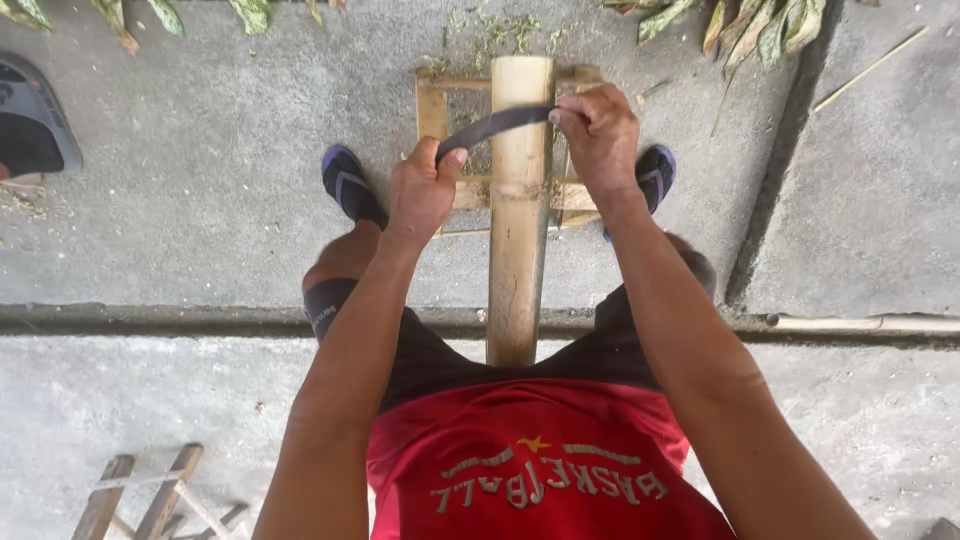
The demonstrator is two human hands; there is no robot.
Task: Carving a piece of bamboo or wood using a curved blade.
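A thick pale bamboo pole (519,210) runs away from me between my legs, its far end resting on a small wooden frame (433,110) on the concrete. A dark curved blade (492,126) lies across the pole near its far end. My left hand (422,190) grips the blade's left end, left of the pole. My right hand (598,135) grips its right end, just right of the pole. Both fists are closed tight around the blade.
My feet in blue sandals (346,183) stand either side of the frame. Green leaves (760,25) and chips litter the far ground. A dark sandal (30,120) lies far left. A wooden rack (150,497) sits near left. A thin stick (865,323) lies in the floor groove.
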